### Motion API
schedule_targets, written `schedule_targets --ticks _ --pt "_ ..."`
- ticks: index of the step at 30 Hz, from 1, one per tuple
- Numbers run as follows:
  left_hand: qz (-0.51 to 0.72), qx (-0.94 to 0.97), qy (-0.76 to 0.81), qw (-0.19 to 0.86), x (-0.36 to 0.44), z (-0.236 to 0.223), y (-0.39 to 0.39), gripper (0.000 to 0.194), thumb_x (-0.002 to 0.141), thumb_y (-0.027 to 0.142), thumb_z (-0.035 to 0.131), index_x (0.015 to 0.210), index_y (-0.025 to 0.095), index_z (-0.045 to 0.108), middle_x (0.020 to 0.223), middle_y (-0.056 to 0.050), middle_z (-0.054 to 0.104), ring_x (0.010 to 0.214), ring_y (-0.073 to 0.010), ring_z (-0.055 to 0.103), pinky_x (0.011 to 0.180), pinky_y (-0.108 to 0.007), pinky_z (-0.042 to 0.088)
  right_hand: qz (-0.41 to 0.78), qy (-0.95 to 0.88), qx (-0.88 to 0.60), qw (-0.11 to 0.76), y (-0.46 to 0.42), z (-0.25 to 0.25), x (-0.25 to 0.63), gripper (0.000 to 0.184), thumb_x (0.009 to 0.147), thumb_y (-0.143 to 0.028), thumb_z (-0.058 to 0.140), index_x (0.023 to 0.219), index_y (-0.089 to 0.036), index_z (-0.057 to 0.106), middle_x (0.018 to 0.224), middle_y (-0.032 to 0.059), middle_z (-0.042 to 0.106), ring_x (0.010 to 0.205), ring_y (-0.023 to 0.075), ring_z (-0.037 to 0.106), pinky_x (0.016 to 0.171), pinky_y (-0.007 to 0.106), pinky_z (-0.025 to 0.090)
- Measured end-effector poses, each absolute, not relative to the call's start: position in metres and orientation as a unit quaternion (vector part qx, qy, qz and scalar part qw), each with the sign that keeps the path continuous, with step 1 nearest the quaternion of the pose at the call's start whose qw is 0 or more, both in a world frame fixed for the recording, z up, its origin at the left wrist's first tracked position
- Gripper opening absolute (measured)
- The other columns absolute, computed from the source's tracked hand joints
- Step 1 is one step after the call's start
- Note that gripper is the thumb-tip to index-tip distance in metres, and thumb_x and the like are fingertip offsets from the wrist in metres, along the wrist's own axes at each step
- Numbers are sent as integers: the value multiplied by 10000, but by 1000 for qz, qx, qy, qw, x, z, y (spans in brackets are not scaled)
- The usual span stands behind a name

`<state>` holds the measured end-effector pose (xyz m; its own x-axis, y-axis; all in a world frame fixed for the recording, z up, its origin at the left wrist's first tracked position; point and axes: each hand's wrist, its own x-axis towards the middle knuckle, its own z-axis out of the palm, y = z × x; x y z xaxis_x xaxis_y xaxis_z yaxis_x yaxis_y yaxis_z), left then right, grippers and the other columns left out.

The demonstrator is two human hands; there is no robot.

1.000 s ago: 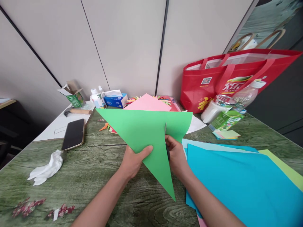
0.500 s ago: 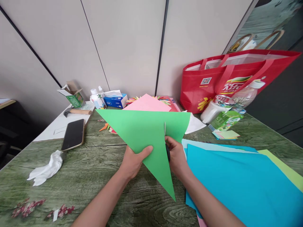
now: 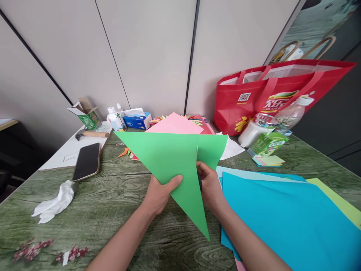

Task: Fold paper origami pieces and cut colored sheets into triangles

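Cutting green paper (image 3: 166, 156) at dial centre, above the desk (image 3: 118, 205) | left hand (image 3: 159, 192) pinching it at seven o'clock | right hand (image 3: 209, 181) gripping scissors (image 3: 199, 181) at four o'clock | risk: curling flap (image 3: 214, 146) at two o'clock could pull the cut crooked

Red bag (image 3: 257, 92): lettering "HUANL" (image 3: 269, 111) below white characters (image 3: 276, 103); QR code (image 3: 244, 97) further left.

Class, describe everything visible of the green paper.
The green paper is a plain, thin-looking sheet, held up with one point leftward and another hanging down. The left hand grips its lower-left edge, thumb on the near face. Scissors in the right hand sit in a cut; the part to the right curves.
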<state>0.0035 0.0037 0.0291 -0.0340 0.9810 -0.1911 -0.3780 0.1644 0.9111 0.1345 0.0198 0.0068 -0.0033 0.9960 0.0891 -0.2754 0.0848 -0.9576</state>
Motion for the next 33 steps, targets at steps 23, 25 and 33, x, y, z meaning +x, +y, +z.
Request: schedule_targets --ticks 23,25,33 --pt "573 296 419 639 -7 39 9 371 530 280 783 852 149 653 918 -78 686 807 -243 632 622 -301 542 556 -471 -385 566 22 2 136 275 575 -245 717 809 -195 580 765 6 685 653 164 626 596 261 494" --pt "587 292 410 634 -12 40 13 361 549 305 768 852 149 649 916 -72 685 788 -227 633 602 -286 543 553 -475 -388 563 22 3 136 283 578 -257 713 825 -192 592 775 15 685 668 173 627 599 270 497" --pt "565 355 462 585 -17 44 16 364 539 315 767 808 137 598 654 -22 649 341 -113 486 225 -217 337 546 -480 -383 570 22 3 134 283 585 -260 709 847 -189 626 805 27 690 713 193 632 641 304 514"
